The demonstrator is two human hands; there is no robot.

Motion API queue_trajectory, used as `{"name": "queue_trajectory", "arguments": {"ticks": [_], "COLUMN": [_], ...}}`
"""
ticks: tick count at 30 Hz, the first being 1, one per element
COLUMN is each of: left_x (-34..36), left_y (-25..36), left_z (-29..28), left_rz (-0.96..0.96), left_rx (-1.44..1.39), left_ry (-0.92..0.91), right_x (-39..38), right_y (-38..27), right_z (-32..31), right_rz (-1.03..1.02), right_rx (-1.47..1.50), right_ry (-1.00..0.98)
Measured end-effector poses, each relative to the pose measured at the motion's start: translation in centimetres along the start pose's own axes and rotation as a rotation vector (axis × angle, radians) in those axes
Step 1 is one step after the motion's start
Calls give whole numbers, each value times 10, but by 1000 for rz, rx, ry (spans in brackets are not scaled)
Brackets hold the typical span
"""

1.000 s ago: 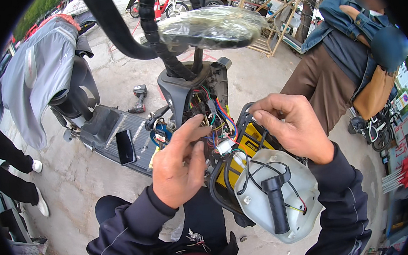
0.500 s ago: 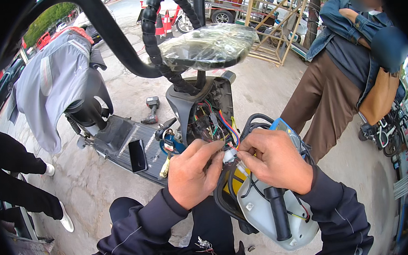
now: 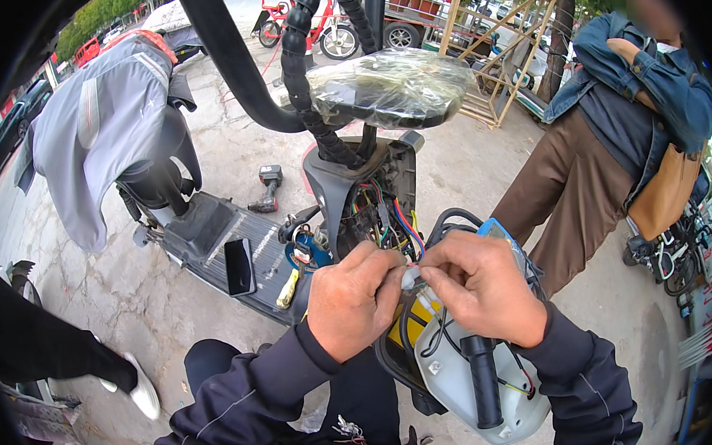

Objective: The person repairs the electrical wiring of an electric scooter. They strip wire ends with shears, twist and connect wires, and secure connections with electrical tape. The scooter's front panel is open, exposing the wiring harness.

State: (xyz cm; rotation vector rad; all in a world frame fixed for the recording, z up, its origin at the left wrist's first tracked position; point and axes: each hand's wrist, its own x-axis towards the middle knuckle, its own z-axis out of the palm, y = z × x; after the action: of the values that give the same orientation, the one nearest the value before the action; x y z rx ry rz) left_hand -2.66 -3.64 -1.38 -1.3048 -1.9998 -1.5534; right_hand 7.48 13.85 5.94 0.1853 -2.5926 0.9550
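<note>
My left hand [image 3: 356, 302] is closed in a pinch at a small white plastic wire connector [image 3: 410, 277]. From the other side my right hand [image 3: 485, 289] pinches the same connector and its wires. The fingertips nearly meet and cover part of it. Just beyond, red, blue and yellow wires [image 3: 406, 222] run into the open steering column [image 3: 375, 196] of an electric scooter, where more wires are bunched. Under my right hand lies a whitish plastic cover [image 3: 452, 382] with a black handlebar grip [image 3: 483, 380] and thin cables on it.
A phone [image 3: 240, 267], a blue tool [image 3: 308, 251] and a yellow-handled item [image 3: 288, 289] lie on the scooter's footboard [image 3: 207, 244]. Behind it a power drill [image 3: 266, 188] rests on the ground. A plastic-wrapped seat [image 3: 392, 90] stands above the column. One person [image 3: 615, 118] stands at right with folded arms.
Both hands stay at the connector, and less of it shows between the fingers. The view has shifted slightly. At the left edge a person in black trousers has stepped nearer.
</note>
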Motion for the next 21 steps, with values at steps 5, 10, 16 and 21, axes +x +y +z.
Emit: {"name": "queue_trajectory", "arguments": {"ticks": [5,10,16,21], "left_x": [-1,-6,-12,-11], "left_y": [-5,-8,-12,-12], "left_z": [-2,-3,-5,-5], "left_rz": [19,-17,52,52], "left_rx": [20,-109,-96,-127], "left_ry": [26,7,40,27], "right_x": [1,-16,-58,-81], "right_y": [-3,-7,-17,-29], "right_z": [-24,-55,-74,-63], "right_rz": [206,305,286,352], "right_rx": [66,203,68,-235], "right_ry": [-55,-195,-478,-476]}}
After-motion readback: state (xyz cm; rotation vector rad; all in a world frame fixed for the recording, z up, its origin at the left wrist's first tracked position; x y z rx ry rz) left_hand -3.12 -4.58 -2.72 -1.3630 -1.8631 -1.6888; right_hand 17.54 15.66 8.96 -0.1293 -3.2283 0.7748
